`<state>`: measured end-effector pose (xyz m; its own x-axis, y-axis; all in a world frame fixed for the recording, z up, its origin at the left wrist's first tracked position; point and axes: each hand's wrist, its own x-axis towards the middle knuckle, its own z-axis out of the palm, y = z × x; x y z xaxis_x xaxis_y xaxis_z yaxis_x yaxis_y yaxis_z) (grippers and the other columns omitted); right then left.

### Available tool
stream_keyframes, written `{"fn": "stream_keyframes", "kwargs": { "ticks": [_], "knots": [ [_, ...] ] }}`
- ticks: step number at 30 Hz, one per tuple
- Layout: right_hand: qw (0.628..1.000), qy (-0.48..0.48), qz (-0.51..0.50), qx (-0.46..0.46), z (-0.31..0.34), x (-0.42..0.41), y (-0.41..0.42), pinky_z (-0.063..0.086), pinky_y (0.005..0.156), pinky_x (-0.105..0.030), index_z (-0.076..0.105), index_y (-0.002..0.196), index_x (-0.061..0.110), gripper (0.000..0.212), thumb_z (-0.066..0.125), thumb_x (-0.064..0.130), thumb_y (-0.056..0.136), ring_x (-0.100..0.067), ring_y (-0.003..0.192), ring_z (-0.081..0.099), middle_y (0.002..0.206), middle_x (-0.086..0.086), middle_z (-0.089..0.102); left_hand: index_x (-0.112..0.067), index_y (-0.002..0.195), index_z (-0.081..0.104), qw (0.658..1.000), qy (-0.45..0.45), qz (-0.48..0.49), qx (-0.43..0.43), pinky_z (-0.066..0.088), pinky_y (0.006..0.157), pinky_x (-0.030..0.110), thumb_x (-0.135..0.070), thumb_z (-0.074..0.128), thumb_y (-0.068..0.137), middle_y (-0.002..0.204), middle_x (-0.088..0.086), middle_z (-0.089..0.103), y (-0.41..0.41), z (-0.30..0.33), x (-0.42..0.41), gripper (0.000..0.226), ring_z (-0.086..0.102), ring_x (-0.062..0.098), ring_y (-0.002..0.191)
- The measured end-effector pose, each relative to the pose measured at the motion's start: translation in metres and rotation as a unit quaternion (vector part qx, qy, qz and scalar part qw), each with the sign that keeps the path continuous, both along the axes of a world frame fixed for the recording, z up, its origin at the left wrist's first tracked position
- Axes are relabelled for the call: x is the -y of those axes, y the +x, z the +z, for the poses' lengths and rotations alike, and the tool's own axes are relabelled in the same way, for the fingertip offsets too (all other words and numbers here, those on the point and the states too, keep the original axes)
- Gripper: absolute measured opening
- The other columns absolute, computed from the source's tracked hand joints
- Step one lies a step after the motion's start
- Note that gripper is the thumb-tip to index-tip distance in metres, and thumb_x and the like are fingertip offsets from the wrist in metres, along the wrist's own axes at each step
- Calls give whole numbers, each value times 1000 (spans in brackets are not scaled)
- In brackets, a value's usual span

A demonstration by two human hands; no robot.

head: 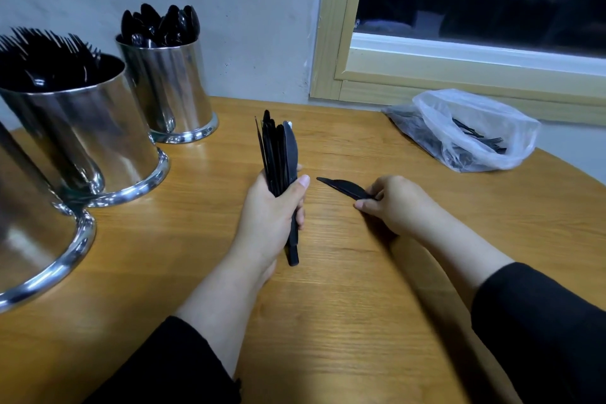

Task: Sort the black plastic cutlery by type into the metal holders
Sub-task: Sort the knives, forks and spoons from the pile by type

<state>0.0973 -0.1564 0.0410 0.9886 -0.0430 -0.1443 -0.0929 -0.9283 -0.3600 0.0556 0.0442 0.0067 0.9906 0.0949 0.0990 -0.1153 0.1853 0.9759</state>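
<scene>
My left hand (270,213) grips a bundle of black plastic knives (278,154), blades pointing up, over the middle of the wooden table (344,321). My right hand (392,203) pinches a single black knife (342,188) low over the table, its blade pointing left toward the bundle. At the left stand three metal holders. The far holder (170,88) is full of black spoons. The middle holder (88,134) contains black forks. Of the nearest holder (36,239) only the lower wall shows, and its contents are out of view.
A clear plastic bag (465,131) with more black cutlery lies at the back right of the table, under a wooden window frame (331,26). A grey wall rises behind the holders. The table's curved edge runs down the right side.
</scene>
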Motion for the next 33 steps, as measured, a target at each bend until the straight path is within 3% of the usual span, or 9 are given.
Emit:
{"fn": "stream_keyframes", "kwargs": {
  "ticks": [5, 9, 13, 16, 19, 22, 28, 31, 33],
  "knots": [
    [998, -43, 26, -36, 1, -6, 5, 55, 83, -39, 69, 108, 18, 23, 63, 37, 97, -23, 88, 64, 93, -4, 69, -33, 121, 62, 998, -11, 40, 57, 53, 70, 39, -19, 60, 104, 71, -3, 56, 1, 4, 1, 22, 58, 19, 69],
    [994, -78, 71, 15, -11, -8, 4, 50, 91, -45, 56, 101, 21, 16, 57, 37, 99, -28, 101, 58, 104, -2, 61, -38, 120, 60, 995, 6, 60, 77, 59, 84, 38, -12, 60, 103, 73, -6, 63, 4, 4, -1, 31, 66, 18, 75],
    [992, 31, 70, 104, -18, -6, -3, 47, 76, -40, 50, 98, 23, 8, 55, 28, 100, -27, 86, 59, 89, -1, 63, -38, 114, 65, 998, 56, 17, 38, 50, 68, 34, -18, 63, 102, 67, -3, 57, 5, -2, 4, 23, 55, 16, 63],
    [965, 167, 48, 197, -21, -11, -6, 38, 67, -35, 44, 111, 24, 11, 50, 24, 102, -25, 78, 59, 84, 2, 64, -23, 100, 66, 999, 23, 38, -2, 46, 66, 41, -25, 67, 100, 60, 0, 49, 7, -6, 3, 3, 49, 19, 59],
    [933, 254, 50, 250, -22, -23, -6, 40, 67, -14, 51, 119, 32, 18, 55, 28, 102, 2, 79, 59, 87, 13, 65, -18, 88, 60, 997, -38, 54, -35, 43, 61, 38, -28, 70, 98, 61, -4, 47, 12, -5, 3, 17, 45, 17, 55],
    [921, 273, 61, 272, -16, -33, -3, 39, 63, -8, 59, 98, 25, 3, 60, 27, 100, 7, 76, 57, 78, 15, 65, -18, 87, 62, 996, -53, 66, -29, 41, 58, 36, -30, 72, 97, 60, -2, 45, 17, -5, 11, 18, 44, 17, 55],
    [949, 215, 115, 199, -24, -50, 1, 39, 53, -13, 52, 77, 27, 21, 59, 27, 97, 2, 61, 56, 58, 16, 61, -9, 100, 68, 998, -42, 52, -10, 42, 53, 29, -40, 80, 77, 69, 5, 52, 35, 3, 35, 41, 48, 14, 55],
    [942, 211, 144, 215, -22, -46, 1, 38, 54, -10, 51, 79, 37, 26, 59, 21, 97, 7, 60, 55, 56, 20, 57, -6, 102, 68, 998, -7, 64, -22, 45, 47, 23, -26, 85, 84, 70, 6, 54, 39, 3, 42, 31, 54, 12, 53],
    [935, 230, 168, 211, -21, -46, -1, 38, 59, -6, 61, 104, 40, 23, 58, 19, 98, 10, 65, 54, 64, 26, 58, -7, 96, 70, 996, -10, 80, -29, 49, 52, 25, -21, 81, 89, 72, 6, 59, 41, 3, 42, 19, 60, 14, 60]
  ]
}}
